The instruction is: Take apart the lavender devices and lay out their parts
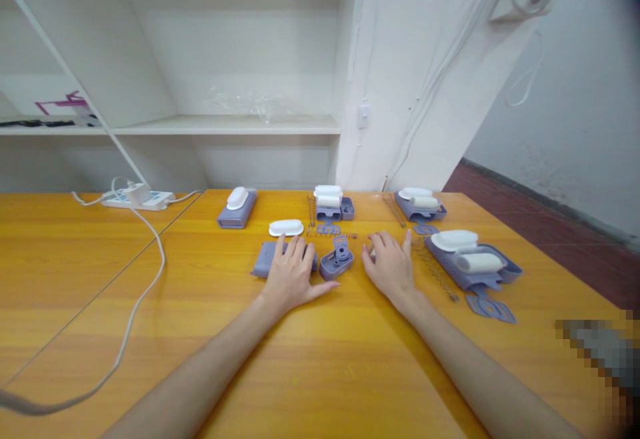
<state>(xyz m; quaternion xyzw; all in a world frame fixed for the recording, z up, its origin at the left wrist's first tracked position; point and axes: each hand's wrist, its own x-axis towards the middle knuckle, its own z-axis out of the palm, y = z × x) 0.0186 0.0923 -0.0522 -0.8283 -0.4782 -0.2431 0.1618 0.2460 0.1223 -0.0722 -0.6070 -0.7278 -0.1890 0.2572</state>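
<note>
My left hand (293,269) lies palm down over a purple-grey plastic case (266,258), fingers spread and thumb stretched out to the right. Just right of that thumb stands a small purple-grey tray (336,264) with a slotted piece (341,248) tilted up in it. Behind the case rests a white ribbed oval piece (286,228). My right hand (389,262) is low on the table with curled fingers. A small pale bit shows between its thumb and forefinger; the rest is hidden under the hand. A coil spring (440,276) lies right of it.
Similar purple-grey cases with white rollers stand at right (480,263), back right (420,202) and back middle (329,202). Another case (235,216) bears a white oval piece at back left. A power strip (140,198) trails a white cable (160,266) across the left side.
</note>
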